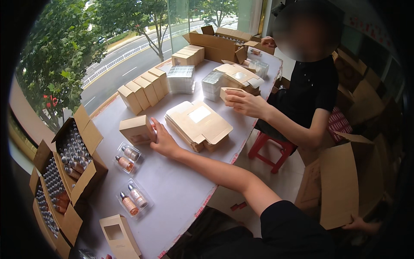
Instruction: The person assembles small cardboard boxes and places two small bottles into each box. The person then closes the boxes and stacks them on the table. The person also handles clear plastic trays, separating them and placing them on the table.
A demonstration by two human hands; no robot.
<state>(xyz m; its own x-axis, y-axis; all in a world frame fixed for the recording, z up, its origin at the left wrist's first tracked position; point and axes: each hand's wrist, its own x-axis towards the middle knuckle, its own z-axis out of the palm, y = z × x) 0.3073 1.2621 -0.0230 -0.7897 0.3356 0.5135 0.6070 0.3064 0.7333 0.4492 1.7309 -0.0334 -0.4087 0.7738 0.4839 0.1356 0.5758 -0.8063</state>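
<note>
My right hand (163,140) reaches across the table, its fingers and thumb closed round the right end of a small kraft paper box (134,129). This box has a window in its front side. At the lower edge shows only a sliver of what seems to be my left hand (107,257), beside clear plastic; its fingers are mostly cut off. Next to it lies another windowed kraft box (120,236). Two clear trays, the upper tray (128,157) and the lower tray (134,198), each hold an orange-tinted bottle and a paler bottle.
Flattened kraft boxes (189,123) are stacked mid-table. Behind them are a row of filled-out boxes (142,90) and stacked clear trays (181,80). Open cartons of bottles (73,151) line the left. Opposite, a person's hand (246,103) holds a small box. Another hand (357,223) touches a carton at right.
</note>
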